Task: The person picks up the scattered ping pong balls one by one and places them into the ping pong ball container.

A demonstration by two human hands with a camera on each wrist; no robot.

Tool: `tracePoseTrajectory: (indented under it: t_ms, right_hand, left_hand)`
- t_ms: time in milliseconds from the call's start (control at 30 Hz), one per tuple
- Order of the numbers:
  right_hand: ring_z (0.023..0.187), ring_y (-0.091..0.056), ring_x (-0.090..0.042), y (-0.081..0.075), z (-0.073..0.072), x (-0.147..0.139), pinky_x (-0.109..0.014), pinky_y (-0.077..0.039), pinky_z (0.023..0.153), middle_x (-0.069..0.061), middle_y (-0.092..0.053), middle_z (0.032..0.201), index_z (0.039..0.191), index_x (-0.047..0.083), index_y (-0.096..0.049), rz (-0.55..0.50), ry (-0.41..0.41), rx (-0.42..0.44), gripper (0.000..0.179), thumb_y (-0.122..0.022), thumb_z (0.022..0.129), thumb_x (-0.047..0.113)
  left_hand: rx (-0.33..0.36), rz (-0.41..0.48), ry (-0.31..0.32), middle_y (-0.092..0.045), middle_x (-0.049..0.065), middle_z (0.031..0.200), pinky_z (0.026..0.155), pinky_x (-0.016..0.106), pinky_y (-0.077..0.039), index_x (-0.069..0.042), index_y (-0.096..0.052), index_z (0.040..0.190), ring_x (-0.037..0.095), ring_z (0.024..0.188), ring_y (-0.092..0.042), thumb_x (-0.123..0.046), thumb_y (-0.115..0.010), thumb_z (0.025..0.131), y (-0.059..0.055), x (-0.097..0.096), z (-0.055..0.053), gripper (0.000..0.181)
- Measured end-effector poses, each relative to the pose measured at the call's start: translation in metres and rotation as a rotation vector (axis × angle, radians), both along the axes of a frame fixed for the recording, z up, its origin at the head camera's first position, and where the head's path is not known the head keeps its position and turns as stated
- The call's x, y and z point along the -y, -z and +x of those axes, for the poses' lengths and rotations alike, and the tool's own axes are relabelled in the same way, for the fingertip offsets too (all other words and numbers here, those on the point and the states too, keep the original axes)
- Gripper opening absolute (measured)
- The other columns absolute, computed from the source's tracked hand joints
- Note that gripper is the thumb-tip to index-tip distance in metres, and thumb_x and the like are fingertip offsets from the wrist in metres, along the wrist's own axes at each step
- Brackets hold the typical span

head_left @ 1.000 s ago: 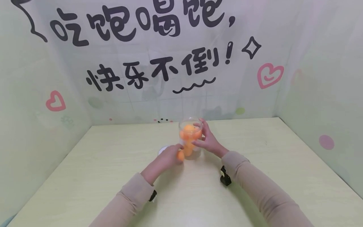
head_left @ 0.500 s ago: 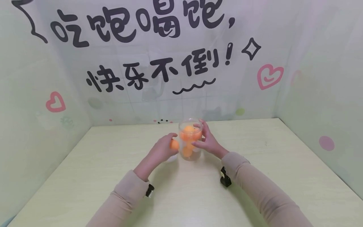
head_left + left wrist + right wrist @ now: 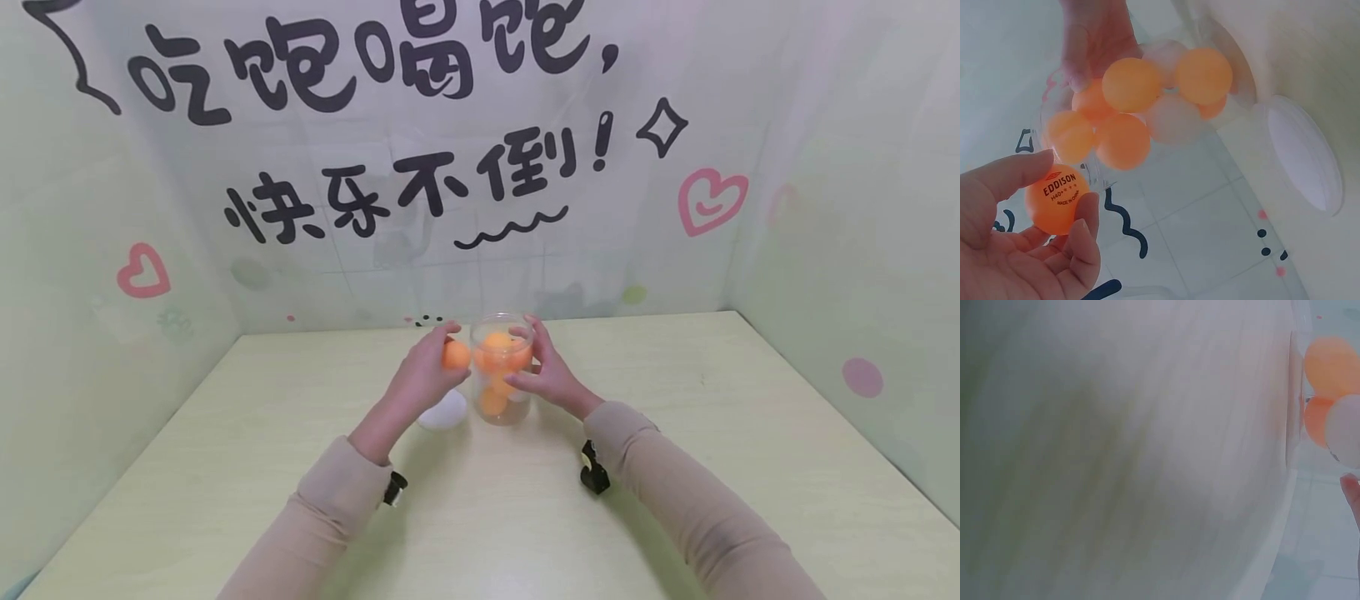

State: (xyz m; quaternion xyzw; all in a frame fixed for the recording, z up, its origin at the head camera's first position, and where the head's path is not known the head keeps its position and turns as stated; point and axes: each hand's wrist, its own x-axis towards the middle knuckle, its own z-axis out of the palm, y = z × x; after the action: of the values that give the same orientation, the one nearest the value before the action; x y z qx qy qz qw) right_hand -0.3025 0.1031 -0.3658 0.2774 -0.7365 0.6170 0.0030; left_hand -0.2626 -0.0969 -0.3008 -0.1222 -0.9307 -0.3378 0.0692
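Note:
An orange ping-pong ball [image 3: 1058,199] printed EDDISON is pinched between the thumb and fingers of my left hand [image 3: 423,371]. That ball is beside the upper left side of a clear plastic jar [image 3: 501,414], below its rim. Several orange balls [image 3: 1124,141] and some white balls [image 3: 1344,428] lie inside the jar, which stands upright on the table. My right hand [image 3: 553,373] grips the jar from the right, thumb in front and fingers round the back. In the right wrist view only a fingertip shows at the right edge.
A round white lid [image 3: 442,411] lies on the table [image 3: 480,533] just left of the jar. Behind the table's back edge rises a pale wall [image 3: 360,283] with black lettering and pink hearts. Side walls close in the left and right.
My left hand, with the orange ball, has risen from low at the jar's front left to beside its upper part. The white lid shows more fully now. My right hand stays on the jar.

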Motion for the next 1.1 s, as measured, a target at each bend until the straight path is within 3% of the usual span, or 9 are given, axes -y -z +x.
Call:
tracePoseTrajectory:
  t_ms: [367, 500, 767, 1100]
  right_hand:
    - [0.127, -0.036, -0.031, 0.023, -0.020, -0.002, -0.051, -0.036, 0.100, -0.014, -0.028, 0.145, 0.142, 0.017, -0.009, -0.020, 0.005, -0.016, 0.087, -0.066, 0.079, 0.000]
    - [0.126, -0.037, -0.032, 0.020, -0.017, -0.001, -0.051, -0.036, 0.100, -0.015, -0.028, 0.145, 0.142, 0.016, -0.010, -0.019, 0.009, -0.011, 0.087, -0.066, 0.078, -0.001]
    - [0.128, -0.033, -0.038, 0.001, 0.000, 0.000, -0.054, -0.033, 0.101, -0.022, -0.025, 0.145, 0.142, 0.007, -0.007, 0.000, 0.002, 0.006, 0.085, -0.063, 0.079, -0.004]
    - [0.129, -0.032, -0.038, 0.000, -0.001, -0.001, -0.054, -0.032, 0.102, -0.021, -0.025, 0.146, 0.143, 0.009, -0.006, 0.025, 0.009, 0.017, 0.084, -0.062, 0.080, -0.003]
  left_hand:
    - [-0.020, 0.042, 0.027, -0.054, 0.016, 0.122, 0.083, 0.040, -0.048, -0.003, -0.042, 0.131, 0.029, 0.098, -0.054, -0.007, -0.066, 0.080, -0.018, -0.004, -0.001, 0.056]
    - [-0.010, 0.038, 0.024, -0.053, 0.016, 0.121, 0.084, 0.040, -0.047, -0.002, -0.045, 0.128, 0.029, 0.099, -0.053, -0.007, -0.065, 0.082, -0.023, -0.006, -0.003, 0.051]
    - [-0.063, 0.005, 0.045, -0.053, 0.019, 0.120, 0.085, 0.040, -0.046, 0.002, -0.050, 0.123, 0.030, 0.101, -0.052, -0.009, -0.066, 0.081, -0.032, -0.010, -0.007, 0.047]
    - [-0.050, 0.009, 0.042, -0.052, 0.018, 0.118, 0.078, 0.036, -0.048, -0.003, -0.048, 0.128, 0.028, 0.095, -0.050, -0.013, -0.063, 0.083, -0.038, -0.023, -0.022, 0.048]
